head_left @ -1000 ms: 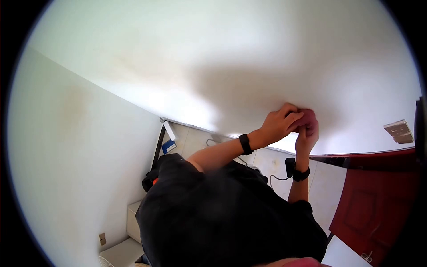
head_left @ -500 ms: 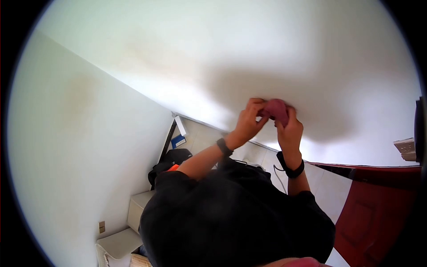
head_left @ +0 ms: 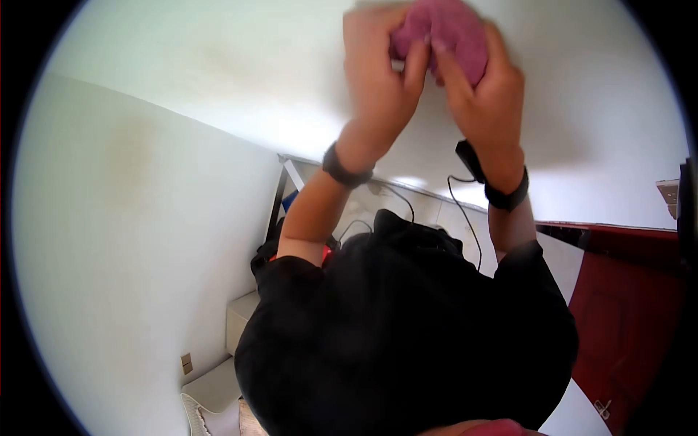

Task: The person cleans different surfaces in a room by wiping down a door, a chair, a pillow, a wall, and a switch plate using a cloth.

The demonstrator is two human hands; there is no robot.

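A pink cloth (head_left: 454, 33), folded into a bundle, is held in front of the white wall (head_left: 276, 80) at the top of the view. My left hand (head_left: 382, 69) grips its left side, thumb pressed against the fabric. On the other side, my right hand (head_left: 491, 91) has its thumb and fingers closed on the cloth. Both thumbs nearly meet at its lower edge. Slight blur covers the left hand, and some fingertips are hidden behind the cloth. Each wrist wears a black band, with a thin cable running down near the right one.
A red door (head_left: 614, 327) stands at the lower right, with a wall socket (head_left: 667, 195) above it. Another socket (head_left: 187, 363) is on the left wall. A beige box-like piece (head_left: 242, 312) and a dark bag with red sit at the lower left.
Both hands have moved up with the pink cloth, now near the top of the view. The hands and cloth look larger, and the cloth is more spread.
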